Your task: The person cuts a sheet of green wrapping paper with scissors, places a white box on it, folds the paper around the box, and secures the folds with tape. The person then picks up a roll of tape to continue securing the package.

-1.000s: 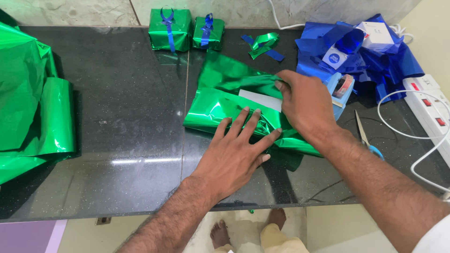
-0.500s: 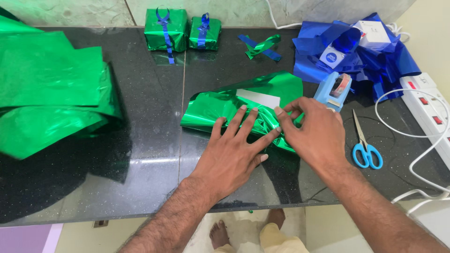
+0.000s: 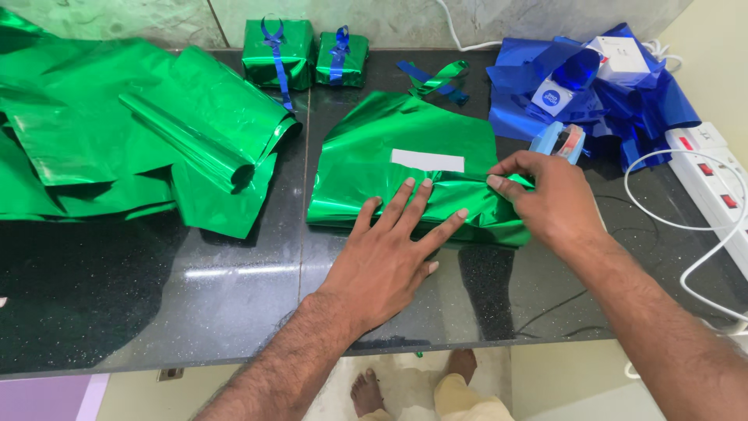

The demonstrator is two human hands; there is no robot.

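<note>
Left hand (image 3: 389,253) lies flat with fingers spread, pressing down on the shiny green foil wrapping sheet (image 3: 405,160) at the middle of the black polished stone counter (image 3: 195,281). The sheet runs out from under those fingers toward the wall, a white strip showing on it. Right hand (image 3: 549,199) sits at the sheet's right edge, thumb and forefinger pinching a fold. Just behind it, a light blue tape dispenser (image 3: 559,140).

Shiny green foil wrap (image 3: 405,144) under the hands shows a white patch (image 3: 427,160); beyond the right hand (image 3: 549,199) lies crumpled blue foil (image 3: 623,101).
</note>
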